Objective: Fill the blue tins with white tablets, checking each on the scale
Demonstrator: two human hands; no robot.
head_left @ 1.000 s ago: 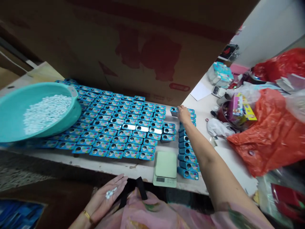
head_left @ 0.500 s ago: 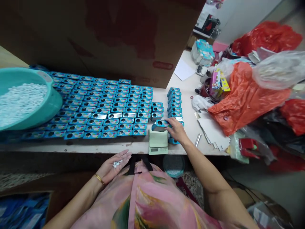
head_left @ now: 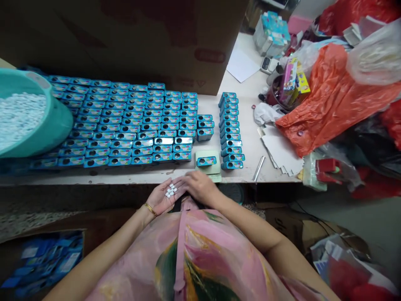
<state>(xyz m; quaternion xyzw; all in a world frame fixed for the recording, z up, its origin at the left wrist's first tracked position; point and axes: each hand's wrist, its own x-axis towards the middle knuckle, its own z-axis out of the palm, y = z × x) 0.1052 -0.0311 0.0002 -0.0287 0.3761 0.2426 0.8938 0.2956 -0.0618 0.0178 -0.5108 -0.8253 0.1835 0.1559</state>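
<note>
My left hand (head_left: pixel 164 198) lies palm up at the table's front edge, holding several small white tablets (head_left: pixel 171 191) in its cupped palm. Against its fingertips is my right hand (head_left: pixel 200 187), its fingers bent and drawn together. Whatever they may hold is hidden. Just beyond it, a blue tin (head_left: pixel 206 161) lies on a pale green scale (head_left: pixel 216 170), whose front part my right hand covers. Long rows of similar blue tins (head_left: pixel 120 152) fill the table's left side, and a single column of tins (head_left: pixel 232 143) stands right of the scale.
A turquoise basin (head_left: pixel 59 125) of white tablets stands at the left. Behind the tins rises a large cardboard box (head_left: pixel 140 46). To the right are a metal tube (head_left: pixel 258 168), white cards (head_left: pixel 280 150) and orange plastic bags (head_left: pixel 326 100). An open carton (head_left: pixel 83 251) sits low at left.
My right hand has let go of the blue tin, now on the scale, and come back to my left hand. The left hand has shifted right and up in the picture, still with tablets.
</note>
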